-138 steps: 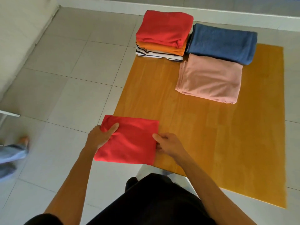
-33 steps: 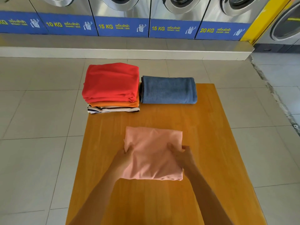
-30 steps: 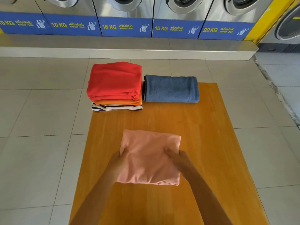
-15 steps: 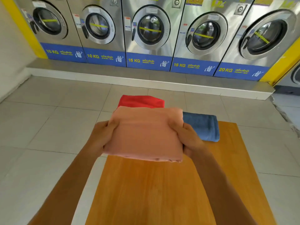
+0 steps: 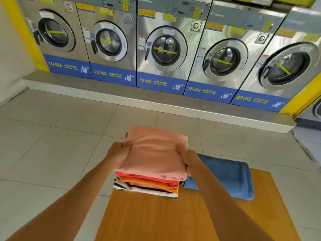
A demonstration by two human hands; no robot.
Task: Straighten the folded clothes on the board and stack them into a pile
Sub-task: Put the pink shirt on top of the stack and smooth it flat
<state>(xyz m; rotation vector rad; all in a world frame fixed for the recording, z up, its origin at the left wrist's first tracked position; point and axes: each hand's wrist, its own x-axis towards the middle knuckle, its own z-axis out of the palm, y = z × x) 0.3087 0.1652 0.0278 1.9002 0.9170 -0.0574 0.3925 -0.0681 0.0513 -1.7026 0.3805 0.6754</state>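
A folded pink garment lies on top of the pile at the far left corner of the wooden board. My left hand grips its left edge and my right hand grips its right edge. Under it the pile shows a red garment, an orange one and a striped black-and-white one. A folded blue garment lies on the board just right of the pile, partly behind my right hand.
A row of steel front-loading washing machines stands on a raised grey plinth beyond the board. Grey floor tiles surround the board. A white wall is at the left.
Both hands lifted the pink garment off the middle of the board, carried it forward and set it down on the red-topped pile. My view tilted up toward the machines.
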